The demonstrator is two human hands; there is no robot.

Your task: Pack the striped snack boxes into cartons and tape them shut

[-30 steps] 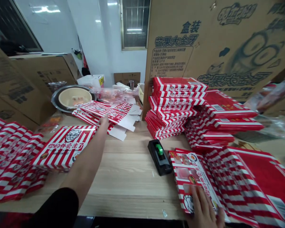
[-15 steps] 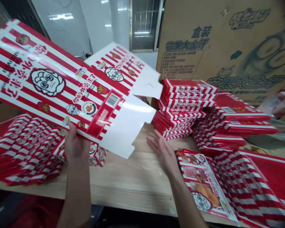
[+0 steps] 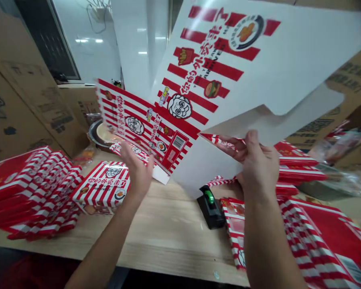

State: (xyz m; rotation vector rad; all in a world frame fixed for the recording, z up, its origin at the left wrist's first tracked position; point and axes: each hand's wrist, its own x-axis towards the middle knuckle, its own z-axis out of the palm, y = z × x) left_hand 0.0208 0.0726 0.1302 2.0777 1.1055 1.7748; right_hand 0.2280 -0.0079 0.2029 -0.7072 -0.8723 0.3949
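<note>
A large red-and-white striped carton (image 3: 180,106), printed with a cartoon face and Chinese lettering, is spread open in the air above the table. My right hand (image 3: 260,164) pinches it at the white end flaps, with the thumb on the near side and fingers reaching into the opening. My left hand (image 3: 138,170) is open beside the carton's lower left edge, thumb apart from the fingers; whether it touches the cardboard I cannot tell. Beneath and left of that hand sits a folded striped box (image 3: 106,182). A black tape dispenser (image 3: 211,208) with a green roll stands below the carton.
Flat striped boxes (image 3: 33,192) are stacked at the left, with more piled stacks (image 3: 321,237) at the right. A round pan (image 3: 98,134) lies at the back left. Large brown cartons (image 3: 21,88) stand behind. The table's front edge (image 3: 168,273) runs close to me.
The carton has swung right and opened out. My right hand, formerly empty, has taken its end flaps; my left hand has let go of its lower edge and opened. The tape dispenser has come into view.
</note>
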